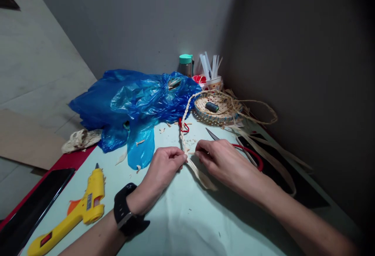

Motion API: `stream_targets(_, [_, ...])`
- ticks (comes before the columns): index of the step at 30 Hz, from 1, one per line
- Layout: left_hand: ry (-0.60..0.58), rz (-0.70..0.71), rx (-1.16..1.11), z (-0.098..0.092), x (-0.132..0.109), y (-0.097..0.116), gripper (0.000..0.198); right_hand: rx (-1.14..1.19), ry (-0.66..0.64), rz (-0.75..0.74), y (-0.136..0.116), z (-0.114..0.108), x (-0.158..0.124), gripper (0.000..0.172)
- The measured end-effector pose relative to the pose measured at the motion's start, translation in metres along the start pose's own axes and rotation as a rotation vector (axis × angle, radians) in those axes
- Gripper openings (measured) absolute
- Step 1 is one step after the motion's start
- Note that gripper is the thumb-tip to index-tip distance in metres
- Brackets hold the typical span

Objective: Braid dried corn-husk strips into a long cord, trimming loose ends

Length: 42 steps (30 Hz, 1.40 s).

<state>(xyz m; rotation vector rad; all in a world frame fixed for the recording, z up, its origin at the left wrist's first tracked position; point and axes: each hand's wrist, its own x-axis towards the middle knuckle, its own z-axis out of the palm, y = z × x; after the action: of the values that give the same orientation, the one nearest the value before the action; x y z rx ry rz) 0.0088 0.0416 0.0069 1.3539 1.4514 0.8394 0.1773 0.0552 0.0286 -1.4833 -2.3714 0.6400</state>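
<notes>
- Steadily, the left hand pinches the working end of a braided cord, thumb and forefinger closed on it.
- The right hand is just beside it, fingers curled and fingertips drawn together on a short pale strand that runs out from the braid.
- Loose pale tails fan out below the left fingertips, toward the near side of the table.
- From the pinch, the braided cord runs away from the person, past a looped red tie, then over a shallow woven basket and out in a wide loop to its right.
- A dark spool of thread lies in the basket.
- Scissors with red handles lie partly hidden behind the right hand, one blade tip showing past it.
- Pale flat strips trail across a dark flat object at the right.
- A crumpled blue plastic bag spreads behind the left hand.
- A yellow glue gun lies left of the watch on the left wrist.
</notes>
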Motion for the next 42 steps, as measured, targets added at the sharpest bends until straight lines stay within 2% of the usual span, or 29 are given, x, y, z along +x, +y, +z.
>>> stream_targets(3, [0.069,0.08,0.099,0.002,0.0,0.002,0.021,-0.045,0.019,-0.029,-0.011,0.004,-0.007,0.019])
stream_targets(6, [0.064,0.069,0.037,0.003,-0.002,-0.001,0.017,-0.078,-0.038,-0.11,-0.021,0.016,-0.014,0.014])
stream_targets(9, [-0.019,-0.017,-0.155,0.003,-0.004,-0.004,0.013,-0.181,-0.123,-0.181,-0.025,0.028,-0.017,0.032])
stream_targets(11, [-0.06,-0.038,-0.264,0.003,-0.006,-0.005,0.014,-0.25,-0.132,-0.218,-0.024,0.03,-0.016,0.042])
stream_targets(13, [-0.065,-0.045,-0.323,0.003,-0.007,-0.005,0.014,-0.274,-0.119,-0.246,-0.022,0.028,-0.016,0.045])
stream_targets(15, [-0.035,-0.059,-0.343,0.004,-0.007,-0.004,0.013,-0.234,-0.11,-0.239,-0.02,0.022,-0.014,0.033])
stream_targets(17, [-0.005,-0.071,-0.361,0.005,-0.008,-0.003,0.012,-0.127,-0.057,-0.171,-0.019,0.015,-0.012,0.017])
stream_targets(19, [-0.002,-0.074,-0.385,0.006,-0.009,-0.003,0.013,-0.001,0.036,-0.074,-0.017,0.01,-0.009,0.024])
stream_targets(21, [-0.029,-0.093,-0.4,0.006,-0.009,-0.004,0.013,0.107,0.097,-0.013,-0.012,0.01,-0.004,0.024])
stream_targets(23, [-0.066,-0.104,-0.382,0.006,-0.008,-0.005,0.014,0.23,0.052,-0.012,-0.006,0.014,0.001,0.023])
stream_targets(27, [-0.108,-0.041,-0.249,0.002,-0.004,-0.006,0.015,0.475,-0.121,-0.009,0.005,0.027,0.006,0.03])
stream_targets(30, [-0.128,0.074,-0.082,-0.002,-0.004,-0.004,0.016,0.474,-0.095,-0.01,0.008,0.032,0.01,0.031])
stream_targets(34, [-0.092,0.182,0.358,-0.001,-0.01,0.004,0.028,0.61,-0.09,-0.042,0.011,0.034,0.017,0.034])
stream_targets(38, [-0.065,0.19,0.746,0.0,-0.019,0.012,0.032,0.748,-0.037,-0.017,0.014,0.039,0.019,0.038])
stream_targets(42, [-0.048,0.166,0.884,-0.01,-0.016,0.015,0.035,0.9,-0.032,0.01,0.011,0.04,0.017,0.037])
